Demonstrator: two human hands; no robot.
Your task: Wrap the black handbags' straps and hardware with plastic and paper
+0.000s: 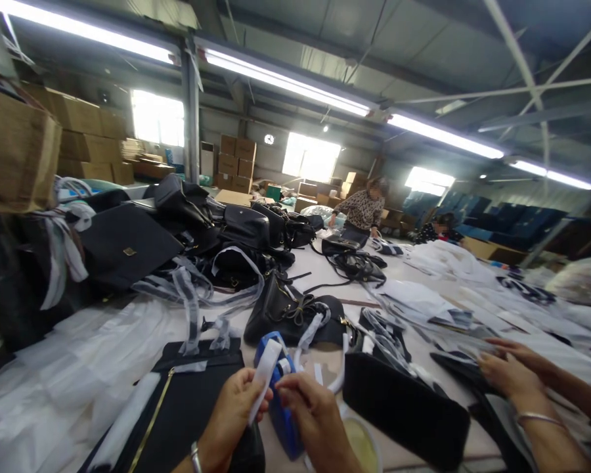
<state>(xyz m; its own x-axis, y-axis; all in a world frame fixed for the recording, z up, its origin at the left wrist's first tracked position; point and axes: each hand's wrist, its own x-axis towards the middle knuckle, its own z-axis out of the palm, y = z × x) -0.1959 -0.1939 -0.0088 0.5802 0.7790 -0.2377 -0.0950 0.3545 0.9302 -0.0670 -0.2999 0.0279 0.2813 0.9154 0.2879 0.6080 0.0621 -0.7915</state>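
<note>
My left hand [234,410] pinches a whitish strip [266,371], which stands slanted between thumb and fingers. Close beside it, my right hand [318,417] has its fingers curled together; whatever they hold, if anything, is too small to make out. Behind and between both hands is a blue tape dispenser [284,430], partly covered by them. A black bag with a gold zipper [201,394] lies flat under and left of my left hand, with clear wrapping on its straps. To the right of my right hand, a pale yellowish roll [362,443] is partly hidden.
Beyond my hands sits a black handbag [290,312], with more black bags [246,226] heaped behind. A black flat piece [404,410] lies at right, near a co-worker's hands [515,371]. White wrapping sheets [79,368] cover the left. Another person [364,210] stands across the table.
</note>
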